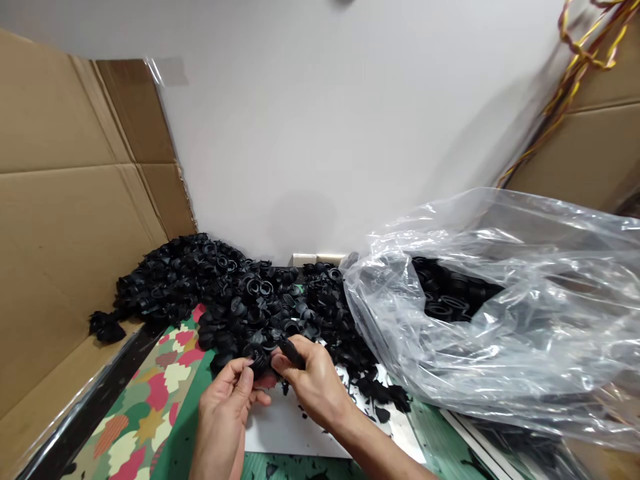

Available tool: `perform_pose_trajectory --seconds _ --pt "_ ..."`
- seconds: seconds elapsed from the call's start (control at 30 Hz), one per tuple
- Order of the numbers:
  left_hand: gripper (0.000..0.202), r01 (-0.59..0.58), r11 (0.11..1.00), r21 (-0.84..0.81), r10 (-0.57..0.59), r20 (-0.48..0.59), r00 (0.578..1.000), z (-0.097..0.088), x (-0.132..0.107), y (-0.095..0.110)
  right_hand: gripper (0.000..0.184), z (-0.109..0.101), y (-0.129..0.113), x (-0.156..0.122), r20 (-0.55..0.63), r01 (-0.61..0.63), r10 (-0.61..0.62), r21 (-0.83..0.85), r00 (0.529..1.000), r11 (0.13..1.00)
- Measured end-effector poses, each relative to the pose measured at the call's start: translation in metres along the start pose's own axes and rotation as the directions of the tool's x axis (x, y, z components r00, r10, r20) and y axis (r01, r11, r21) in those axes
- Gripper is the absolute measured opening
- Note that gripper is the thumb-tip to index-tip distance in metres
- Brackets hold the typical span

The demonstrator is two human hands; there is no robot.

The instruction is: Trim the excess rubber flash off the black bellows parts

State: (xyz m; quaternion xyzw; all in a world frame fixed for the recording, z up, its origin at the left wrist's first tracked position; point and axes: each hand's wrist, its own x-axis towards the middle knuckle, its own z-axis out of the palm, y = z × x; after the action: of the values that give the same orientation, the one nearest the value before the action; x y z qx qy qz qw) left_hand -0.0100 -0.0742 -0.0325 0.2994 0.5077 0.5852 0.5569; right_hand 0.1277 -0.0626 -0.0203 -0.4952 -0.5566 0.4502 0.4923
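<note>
A large heap of black ribbed rubber parts (pixel 250 300), like grommets or bellows, spreads across the back of the work surface. My left hand (pixel 225 400) pinches one ribbed part (pixel 259 361) between thumb and fingers at the heap's front edge. Close beside it, my right hand (pixel 313 380) grips a small dark strip-like black piece (pixel 291 351) between thumb and forefinger. That piece seems to meet the ribbed part, though the fingers partly hide the contact. Loose black bits (pixel 383 393) lie on a white sheet (pixel 285 427) beneath my hands.
A clear plastic bag (pixel 500 313) holding more black parts lies to the right. Cardboard panels (pixel 65 200) line the left side, beside a white wall (pixel 310 133). A patterned green mat (pixel 150 400) lies front left. Yellow-brown cords (pixel 575 87) hang top right.
</note>
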Motion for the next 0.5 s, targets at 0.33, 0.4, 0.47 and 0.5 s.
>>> perform_pose_trajectory --seconds 0.33,0.4,0.47,0.5 --pt "0.046 -0.22 0.905 0.364 0.251 -0.041 0.967 -0.017 0.005 -0.014 0.018 0.026 0.001 0.008 0.053 -0.219 0.213 0.286 0.976 0.933" --pt "0.048 -0.216 0.901 0.376 0.243 -0.026 0.97 -0.018 0.005 -0.015 0.018 0.028 0.002 0.009 0.024 -0.208 0.21 0.292 0.977 0.934" --pt "0.048 -0.23 0.9 0.371 0.239 0.02 0.971 -0.017 0.007 -0.013 0.014 0.03 0.0 0.01 -0.034 -0.167 0.182 0.262 0.983 0.95" --pt "0.047 -0.246 0.896 0.368 0.246 0.05 0.968 -0.016 0.008 -0.012 0.012 0.03 -0.002 0.01 -0.074 -0.128 0.148 0.223 0.986 0.966"
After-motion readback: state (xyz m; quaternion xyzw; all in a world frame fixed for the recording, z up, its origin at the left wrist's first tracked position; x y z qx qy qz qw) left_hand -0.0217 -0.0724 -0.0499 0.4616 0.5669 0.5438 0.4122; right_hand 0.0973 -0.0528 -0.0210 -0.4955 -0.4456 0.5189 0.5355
